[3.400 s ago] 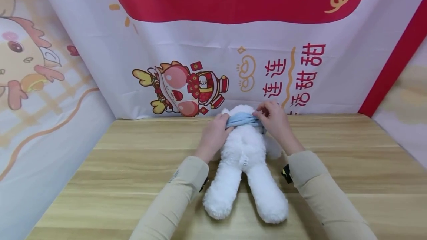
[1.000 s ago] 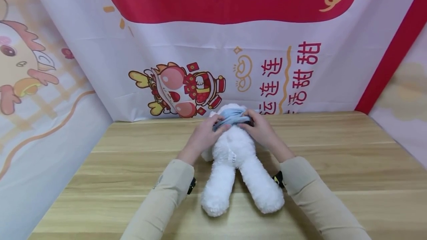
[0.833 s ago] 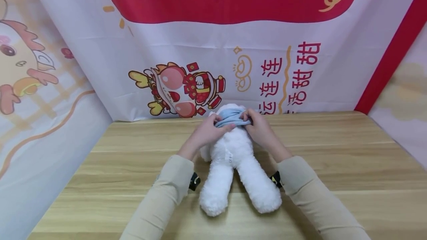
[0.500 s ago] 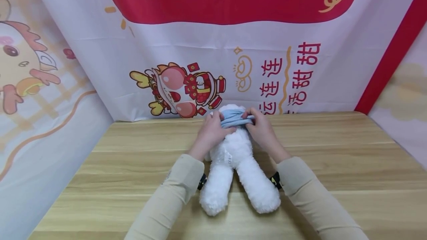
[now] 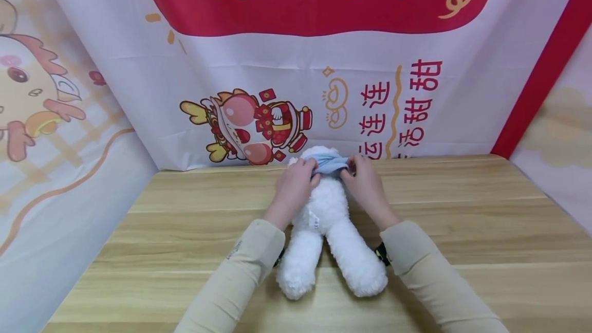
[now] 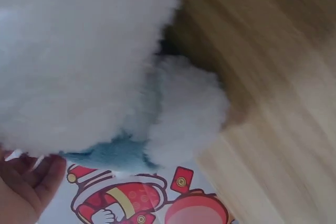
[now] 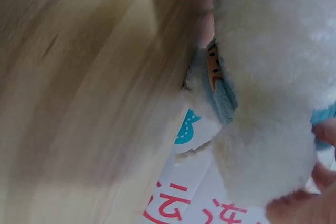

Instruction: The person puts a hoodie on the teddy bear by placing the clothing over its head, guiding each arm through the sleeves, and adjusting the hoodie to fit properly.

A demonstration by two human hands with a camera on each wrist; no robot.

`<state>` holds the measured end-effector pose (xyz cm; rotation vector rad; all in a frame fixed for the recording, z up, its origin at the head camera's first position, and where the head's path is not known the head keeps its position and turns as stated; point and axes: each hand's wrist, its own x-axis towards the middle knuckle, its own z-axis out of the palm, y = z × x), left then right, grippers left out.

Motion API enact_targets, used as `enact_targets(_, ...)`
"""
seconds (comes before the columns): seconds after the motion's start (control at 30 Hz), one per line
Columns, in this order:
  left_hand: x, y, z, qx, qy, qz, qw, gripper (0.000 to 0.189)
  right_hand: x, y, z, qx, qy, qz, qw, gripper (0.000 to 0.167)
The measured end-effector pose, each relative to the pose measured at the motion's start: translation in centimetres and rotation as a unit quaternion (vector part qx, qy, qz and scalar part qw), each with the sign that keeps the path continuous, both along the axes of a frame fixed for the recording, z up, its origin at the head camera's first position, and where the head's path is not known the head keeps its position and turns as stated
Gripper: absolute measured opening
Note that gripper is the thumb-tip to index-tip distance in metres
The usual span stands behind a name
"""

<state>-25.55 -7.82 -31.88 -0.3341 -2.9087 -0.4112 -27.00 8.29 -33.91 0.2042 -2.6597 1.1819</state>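
Observation:
A white plush toy point(image 5: 326, 199) lies on the wooden table, legs toward me, a small white tag point(image 5: 314, 221) on its lower body. Light blue cloth point(image 5: 329, 163) is bunched in folds across its neck and lower head. My left hand point(image 5: 296, 189) pinches the cloth's left side between thumb and fingers. On the right side, my right hand point(image 5: 365, 184) pinches its edge the same way. In the left wrist view, fluffy fur hides most of the left hand point(image 6: 29, 190). The right wrist view shows fingertips of the right hand point(image 7: 304, 200) beside the fur and a brown dotted strip point(image 7: 214, 66) by the cloth.
The wooden table point(image 5: 462, 209) extends to both sides of the toy. Behind it hangs a white and red printed cloth backdrop point(image 5: 222, 55), close to the toy's head. Another printed sheet point(image 5: 60, 168) borders the left side.
Since the earliest frame, the toy and both hands have shifted slightly left. Both hands have kept working the blue cloth, whose folds have changed; the right fingers have moved a little to the right lately.

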Motion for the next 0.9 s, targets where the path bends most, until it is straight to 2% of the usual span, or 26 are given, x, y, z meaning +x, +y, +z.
enact_targets(0.1, 0.0, 0.1, -0.2, -0.006, 0.027, -0.005, 0.9996, 0.025, -0.3, 0.4, -0.3, -0.015, -0.027, 0.023, 0.9993, 0.020)
enact_targets(0.23, -0.1, 0.1, -0.5, 0.002, 0.056, -0.010, 0.9984, 0.024, -0.6, 0.6, -0.6, -0.013, -0.008, 0.060, 0.9981, 0.018)
enact_targets(0.4, -0.2, 0.0, -0.8, 0.023, 0.047, -0.021, 0.9984, 0.021, -0.7, 0.8, -0.9, -0.021, -0.005, 0.076, 0.9969, 0.022)
enact_targets(0.5, -0.3, 0.0, -0.4, 0.007, 0.028, -0.017, 0.9994, 0.022, -0.7, 0.9, -0.9, -0.034, -0.012, 0.080, 0.9962, 0.023)
enact_targets(0.6, -0.4, -0.1, 0.1, -0.018, 0.018, 0.014, 0.9996, 0.030, -0.6, 0.8, -1.0, -0.015, -0.020, 0.087, 0.9959, 0.019)
enact_targets(0.73, -0.3, -0.6, 0.4, -0.006, -0.022, 0.102, 0.9946, 0.051, -0.3, 0.2, -1.0, 0.020, -0.046, 0.100, 0.9937, 0.018)
enact_targets(0.8, -0.2, -0.9, 0.3, 0.003, -0.041, 0.134, 0.9901, 0.054, -0.2, 0.1, -1.1, 0.028, -0.057, 0.104, 0.9926, 0.020)
enact_targets(0.9, -0.2, -1.3, 0.0, 0.030, -0.056, 0.138, 0.9884, 0.044, -0.2, 0.0, -1.2, 0.039, -0.062, 0.104, 0.9919, 0.021)
